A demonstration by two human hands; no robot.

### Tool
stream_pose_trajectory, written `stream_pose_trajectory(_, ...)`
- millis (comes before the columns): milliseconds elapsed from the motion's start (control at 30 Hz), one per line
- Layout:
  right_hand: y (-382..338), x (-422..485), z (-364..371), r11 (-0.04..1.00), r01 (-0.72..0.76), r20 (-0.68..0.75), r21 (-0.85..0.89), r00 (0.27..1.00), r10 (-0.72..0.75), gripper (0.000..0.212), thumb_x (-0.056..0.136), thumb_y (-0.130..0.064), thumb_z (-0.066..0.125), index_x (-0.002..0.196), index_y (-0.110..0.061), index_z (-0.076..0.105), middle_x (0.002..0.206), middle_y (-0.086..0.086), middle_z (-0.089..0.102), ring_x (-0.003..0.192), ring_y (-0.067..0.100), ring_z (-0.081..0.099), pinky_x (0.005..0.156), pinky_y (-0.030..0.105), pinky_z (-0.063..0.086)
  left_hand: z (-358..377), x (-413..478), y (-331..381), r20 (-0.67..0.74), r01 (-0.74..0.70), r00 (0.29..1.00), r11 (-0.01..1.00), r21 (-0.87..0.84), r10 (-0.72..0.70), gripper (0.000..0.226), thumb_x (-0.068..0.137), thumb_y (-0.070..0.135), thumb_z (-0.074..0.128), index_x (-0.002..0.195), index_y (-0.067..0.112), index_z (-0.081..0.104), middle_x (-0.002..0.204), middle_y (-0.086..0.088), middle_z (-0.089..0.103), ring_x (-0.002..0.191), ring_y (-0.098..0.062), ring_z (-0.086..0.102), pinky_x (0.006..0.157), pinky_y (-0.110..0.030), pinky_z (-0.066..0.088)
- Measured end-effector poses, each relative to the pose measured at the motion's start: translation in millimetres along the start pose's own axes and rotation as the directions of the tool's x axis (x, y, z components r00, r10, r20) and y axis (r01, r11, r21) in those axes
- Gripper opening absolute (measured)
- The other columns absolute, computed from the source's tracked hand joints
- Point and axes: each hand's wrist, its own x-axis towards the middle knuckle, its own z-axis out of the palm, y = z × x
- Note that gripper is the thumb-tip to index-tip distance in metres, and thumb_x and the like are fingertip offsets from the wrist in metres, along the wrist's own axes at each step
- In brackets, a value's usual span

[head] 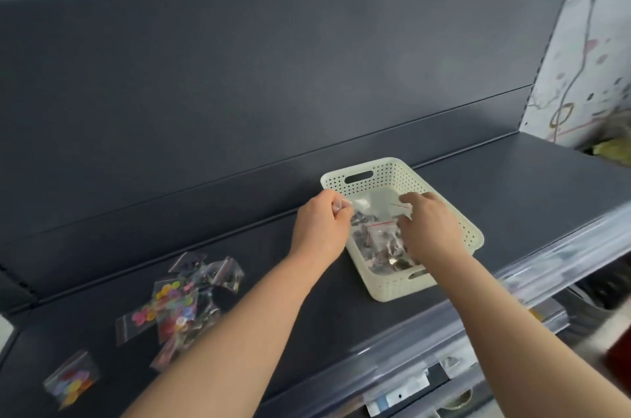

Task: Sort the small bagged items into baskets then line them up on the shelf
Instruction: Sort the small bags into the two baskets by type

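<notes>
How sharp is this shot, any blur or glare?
Head view: motion blur smears the shelf front edge at right; button bags at left are soft; faint glare on the back panel; left hand pinching a clear bag reads clearest.

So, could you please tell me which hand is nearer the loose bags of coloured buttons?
Left. The left hand is at the left rim of the basket, towards the button bags; the right hand reaches inside the basket, farther off.
</notes>
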Motion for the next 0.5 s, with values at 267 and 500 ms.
stream_pose_trajectory(267,-16.7,-14.3,-0.3,0.970,0.231,-0.059,-0.079,0.970,-0.236,0.031,0.096,-0.021,0.047,0.123,-0.030,0.058,0.120,-0.008,0.060,0.102,0.015,0.059,0.068,0.028,0.046,9.7,5.4,-8.4,0.026,0.072,0.997,0.997,0.027,-0.073,0.023,0.096,0.014,0.053,0.117,0.021,0.059,0.108,0.008,0.067,0.098,-0.012,0.063,0.088,-0.037,0.054)
stream_pose_trajectory(500,-78.3,-35.4,36.5,0.875,0.485,0.001,-0.003,0.875,-0.485,0.026,0.093,-0.019,0.051,0.113,-0.026,0.066,0.104,-0.001,0.065,0.100,0.025,0.058,0.069,0.032,0.040,-51.3,-32.1,-81.6,-0.113,0.277,0.959,0.941,0.193,-0.259,0.016,0.090,0.018,0.060,0.094,0.033,0.065,0.101,0.010,0.068,0.097,-0.014,0.063,0.085,-0.036,0.054)
